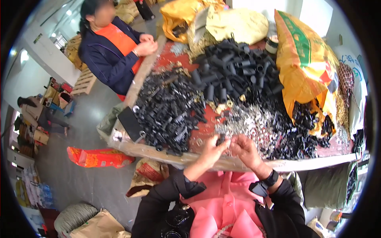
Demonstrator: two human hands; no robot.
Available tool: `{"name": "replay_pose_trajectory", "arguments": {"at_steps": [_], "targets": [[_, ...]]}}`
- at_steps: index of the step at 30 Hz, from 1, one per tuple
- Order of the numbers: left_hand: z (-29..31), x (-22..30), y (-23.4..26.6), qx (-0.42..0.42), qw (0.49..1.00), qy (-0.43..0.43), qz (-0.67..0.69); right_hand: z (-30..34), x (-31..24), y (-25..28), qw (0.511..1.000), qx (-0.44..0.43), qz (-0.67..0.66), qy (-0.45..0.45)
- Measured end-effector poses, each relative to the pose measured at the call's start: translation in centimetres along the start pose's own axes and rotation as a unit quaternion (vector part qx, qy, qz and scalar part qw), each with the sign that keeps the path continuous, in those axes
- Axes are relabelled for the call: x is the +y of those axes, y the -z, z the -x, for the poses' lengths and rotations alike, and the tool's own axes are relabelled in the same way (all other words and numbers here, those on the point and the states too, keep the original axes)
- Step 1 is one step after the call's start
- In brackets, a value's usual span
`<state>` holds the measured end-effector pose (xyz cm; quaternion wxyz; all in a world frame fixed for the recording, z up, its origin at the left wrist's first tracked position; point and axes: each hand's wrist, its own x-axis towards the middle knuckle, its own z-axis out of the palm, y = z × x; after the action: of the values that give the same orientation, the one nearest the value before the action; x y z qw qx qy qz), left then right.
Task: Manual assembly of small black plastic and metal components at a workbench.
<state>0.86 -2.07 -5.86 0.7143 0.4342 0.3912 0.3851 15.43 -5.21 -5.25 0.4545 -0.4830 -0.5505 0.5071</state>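
My left hand [213, 152] is closed around a small black part [221, 139] that pokes up between thumb and fingers, just above the table's near edge. Close beside it, my right hand [247, 151] has its fingers pinched together near that part; whatever it holds is too small to make out. Directly beyond both hands spreads a heap of small shiny metal pieces [246, 121]. A pile of small black parts [170, 115] lies to the left, and more black pieces [295, 137] lie to the right.
Black tubes [234, 67] are heaped farther back. A yellow sack [303, 59] leans at the right, spilling black parts. A dark flat phone-like slab [131, 123] lies at the left corner by the wooden edge [158, 155]. Across the left side stands another person [113, 47], hands together.
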Motion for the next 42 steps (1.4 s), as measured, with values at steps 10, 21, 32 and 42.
{"name": "replay_pose_trajectory", "arguments": {"at_steps": [10, 21, 32, 42], "targets": [[-0.5, 1.4, 0.5, -0.128, 0.983, 0.120, 0.050, 0.6, 0.1, 1.3, 0.997, 0.045, 0.065, -0.001], [1.8, 0.1, 2.4, -0.098, 0.978, 0.149, 0.105, 2.5, -0.6, 2.1, 0.943, 0.017, 0.305, 0.132], [4.1, 0.4, 1.3, -0.155, 0.953, 0.188, 0.182, 4.1, -2.6, -0.1, 0.894, 0.021, 0.359, 0.267], [4.9, 1.0, -0.9, -0.198, 0.968, 0.155, 0.010, 5.3, -3.4, 0.7, 0.895, -0.019, 0.389, 0.219]]}}
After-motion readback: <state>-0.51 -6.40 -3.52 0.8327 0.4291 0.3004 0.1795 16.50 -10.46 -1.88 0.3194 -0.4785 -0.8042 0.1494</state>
